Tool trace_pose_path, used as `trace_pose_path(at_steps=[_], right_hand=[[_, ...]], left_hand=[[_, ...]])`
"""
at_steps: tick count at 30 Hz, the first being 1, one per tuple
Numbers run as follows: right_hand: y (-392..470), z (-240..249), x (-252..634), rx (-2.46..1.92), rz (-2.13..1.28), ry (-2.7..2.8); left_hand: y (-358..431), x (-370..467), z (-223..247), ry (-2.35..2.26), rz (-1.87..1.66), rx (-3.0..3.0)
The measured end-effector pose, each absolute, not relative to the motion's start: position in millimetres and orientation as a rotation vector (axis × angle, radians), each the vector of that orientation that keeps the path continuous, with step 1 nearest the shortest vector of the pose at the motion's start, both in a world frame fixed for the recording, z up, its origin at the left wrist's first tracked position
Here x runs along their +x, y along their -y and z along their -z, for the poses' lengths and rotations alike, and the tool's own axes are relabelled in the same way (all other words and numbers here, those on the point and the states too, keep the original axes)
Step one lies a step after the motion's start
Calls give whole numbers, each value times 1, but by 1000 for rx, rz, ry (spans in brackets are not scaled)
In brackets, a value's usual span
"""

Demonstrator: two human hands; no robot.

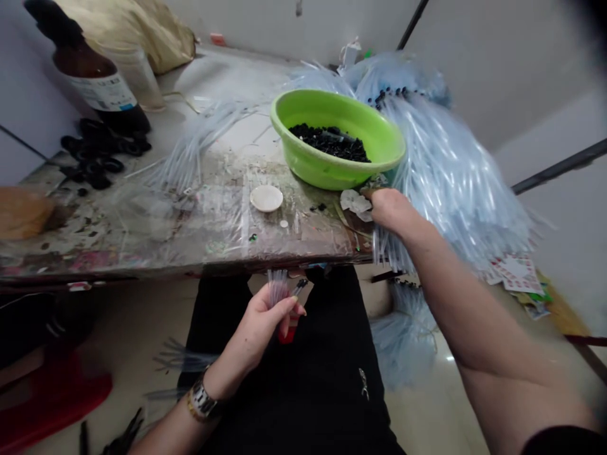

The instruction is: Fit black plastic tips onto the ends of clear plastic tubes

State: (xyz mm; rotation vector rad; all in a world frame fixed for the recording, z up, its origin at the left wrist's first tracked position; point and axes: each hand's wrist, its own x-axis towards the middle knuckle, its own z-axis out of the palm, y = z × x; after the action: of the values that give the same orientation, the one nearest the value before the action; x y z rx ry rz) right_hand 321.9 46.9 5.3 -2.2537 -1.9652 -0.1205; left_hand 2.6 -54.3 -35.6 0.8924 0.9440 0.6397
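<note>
One worktop (227, 230) spans your view, its near edge just beyond your lap (327, 379); a tube pile (450, 164) crowds the right side, leaving more room left of the green basin (313, 172). Your left hand (263, 313) pinches clear tubes (277, 284) above your lap. Your right hand (391, 208), near the basin, has its grip hidden; you cannot tell what it holds.

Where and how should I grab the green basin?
Best by the rim on its left, coming from the left with fingers under the lip and thumb over it. The green basin flares outward to an exposed edge there, while clear tubes crowd its right. Keeping it level seems wise, since black pieces lie loose inside.
</note>
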Motion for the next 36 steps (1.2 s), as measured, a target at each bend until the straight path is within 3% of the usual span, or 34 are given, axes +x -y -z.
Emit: trace_pose_path(at_steps=[4, 8, 12, 16, 20, 36], right_hand=[[-32, -29, 316, -2243, 320, 2042], [0, -57, 290, -2067, 300, 1871], [36, -48, 241, -1825, -249, 1628], [63, -2, 191, -1606, -987, 1255], [75, 34, 158, -1400, -1346, 941], [74, 35, 152, -1441, -1351, 950]], left_hand=[[53, 0, 38, -925, -653, 874], [50, -1, 41, -899, -664, 869], [49, 0, 41, -912, -660, 840], [49, 2, 39, -935, -662, 838], [50, 2, 40, -938, -666, 830], [48, -2, 45, -878, -600, 891]])
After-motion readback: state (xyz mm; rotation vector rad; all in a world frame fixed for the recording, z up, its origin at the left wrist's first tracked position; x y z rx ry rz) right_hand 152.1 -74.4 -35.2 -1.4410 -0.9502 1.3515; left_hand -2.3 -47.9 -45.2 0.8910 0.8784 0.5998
